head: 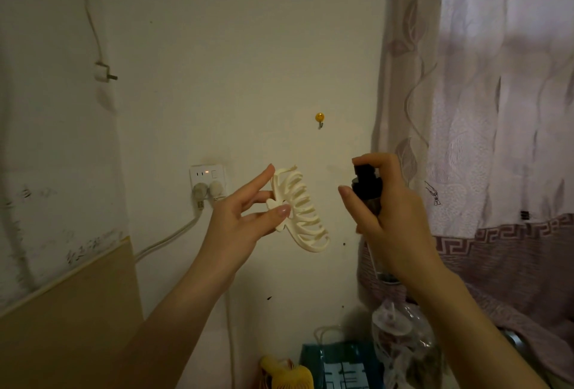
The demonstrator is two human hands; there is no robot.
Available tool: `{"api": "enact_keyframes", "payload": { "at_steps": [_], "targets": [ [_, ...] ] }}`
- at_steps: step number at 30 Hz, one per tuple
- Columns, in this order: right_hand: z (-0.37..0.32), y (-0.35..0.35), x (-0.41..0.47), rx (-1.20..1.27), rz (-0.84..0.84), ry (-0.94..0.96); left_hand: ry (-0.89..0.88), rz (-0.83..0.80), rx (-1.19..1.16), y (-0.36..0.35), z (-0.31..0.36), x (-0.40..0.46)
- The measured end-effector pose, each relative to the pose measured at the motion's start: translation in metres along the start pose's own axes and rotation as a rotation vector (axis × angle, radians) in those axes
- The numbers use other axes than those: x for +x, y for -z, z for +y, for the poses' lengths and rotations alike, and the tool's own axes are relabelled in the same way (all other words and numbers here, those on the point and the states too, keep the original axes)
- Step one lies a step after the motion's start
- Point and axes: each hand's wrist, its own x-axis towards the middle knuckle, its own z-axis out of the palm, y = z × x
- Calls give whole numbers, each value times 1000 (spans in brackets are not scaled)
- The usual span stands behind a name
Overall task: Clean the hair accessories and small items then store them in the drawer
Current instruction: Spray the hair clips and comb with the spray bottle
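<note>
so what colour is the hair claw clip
Cream white, plain; the hair claw clip shows best in the head view, pinched by the left hand.

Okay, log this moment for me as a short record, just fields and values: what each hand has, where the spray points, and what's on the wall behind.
left hand: pinches the cream claw clip by its hinge end, held up in the air
right hand: grips a dark spray bottle, index finger on top of the pump
spray direction: nozzle faces left, toward the clip
gap: bottle and clip apart, not touching
wall: yellow hook; socket with two plugs in it
right side: patterned curtain
drawer: not in view
</note>
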Motion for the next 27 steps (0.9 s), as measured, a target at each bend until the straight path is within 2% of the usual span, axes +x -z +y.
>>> {"api": "enact_keyframes", "payload": {
  "at_steps": [6, 13, 27],
  "targets": [
    [1, 2, -3, 22, 39, -19, -2, 1, 13, 3, 0, 1],
    [8, 2, -24, 91, -40, -23, 5, 24, -26, 6, 1, 5],
    [16, -5, -50, 87, -15, -103, 10, 11, -5, 3, 1, 4]
  ]
}}
